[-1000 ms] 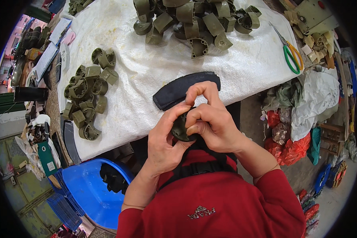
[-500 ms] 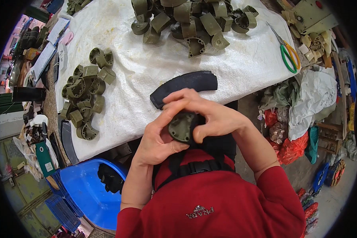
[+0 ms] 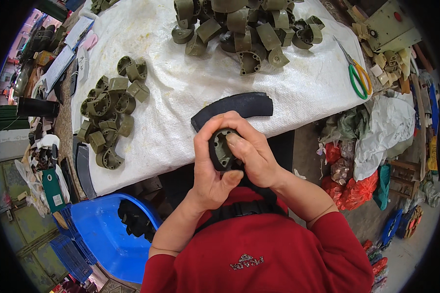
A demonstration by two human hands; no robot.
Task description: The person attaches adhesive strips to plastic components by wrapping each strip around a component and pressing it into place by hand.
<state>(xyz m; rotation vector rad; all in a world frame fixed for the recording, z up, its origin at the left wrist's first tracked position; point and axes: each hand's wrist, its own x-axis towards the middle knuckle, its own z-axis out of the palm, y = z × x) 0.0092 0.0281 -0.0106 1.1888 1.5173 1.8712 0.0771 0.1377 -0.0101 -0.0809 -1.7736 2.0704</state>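
Note:
Both my hands are closed round an olive-green plastic housing (image 3: pixel 220 144) with a black band along its edge, held just in front of the table. My left hand (image 3: pixel 208 168) wraps its left side, fingers curled over the far end and thumb below. My right hand (image 3: pixel 260 158) grips the right side, its thumb pressing on the housing's inner face. Part of the piece is hidden by my fingers. Just beyond my hands, a curved black strip (image 3: pixel 237 105) lies on the white woven sheet (image 3: pixel 171 122).
Similar green housings form a small pile (image 3: pixel 102 107) at left and a larger heap (image 3: pixel 239 31) at the far side. Scissors (image 3: pixel 355 73) with green and orange handles lie at right. A blue basin (image 3: pixel 110 234) holding black pieces stands lower left; bagged items (image 3: pixel 354 188) sit at right.
The housing has been turned in my hands. My right thumb has moved from its edge onto its inner face, and my left fingers now curl over its far end.

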